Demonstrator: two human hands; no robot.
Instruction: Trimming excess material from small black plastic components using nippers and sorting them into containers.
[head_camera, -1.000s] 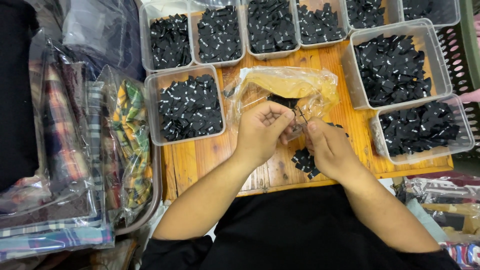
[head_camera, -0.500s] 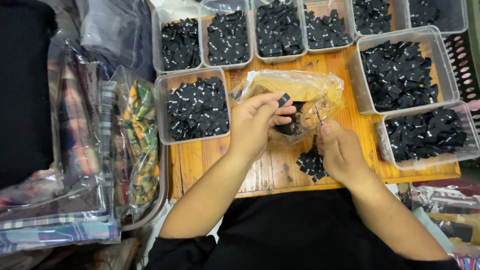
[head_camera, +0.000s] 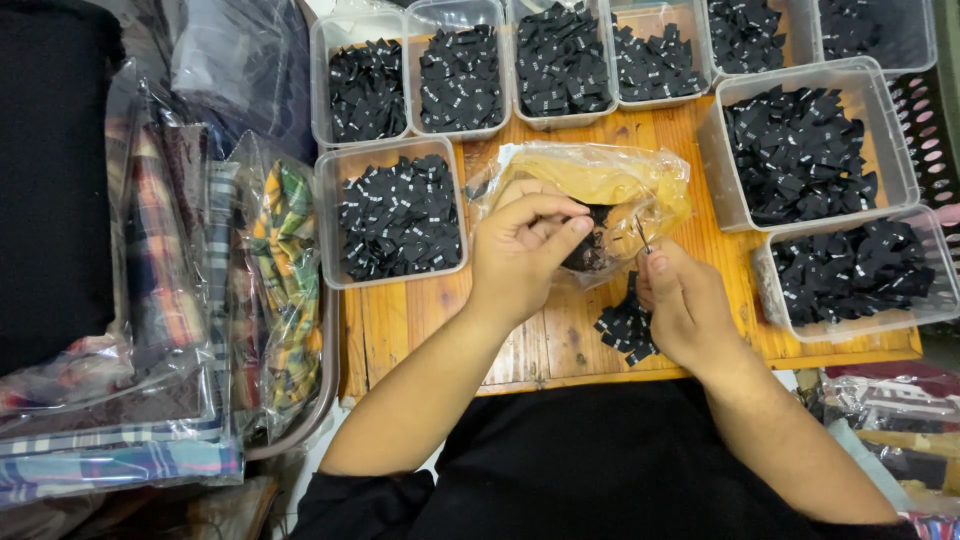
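2 bare hands work over a wooden table (head_camera: 420, 330), close together near its middle. The left hand (head_camera: 520, 250) is curled, thumb and fingertips pinched at the near edge of a crumpled clear plastic bag (head_camera: 600, 185) that lies on the wood just beyond both hands; whether it grips the film itself or one of the small black pieces inside, I cannot tell. The right hand (head_camera: 685, 305) is loosely closed, its thumb and forefinger nipping a thin dark sliver that sticks up beside the bag. A small heap of black fabric labels (head_camera: 628, 328) lies on the table between the wrists, touching the right hand's near side. Around the far and right edges stand clear plastic tubs of the same black labels; the nearest tub (head_camera: 395, 215) sits just left of the left hand. Far left, bagged plaid cloth (head_camera: 285, 280) is stacked in clear wrappers.
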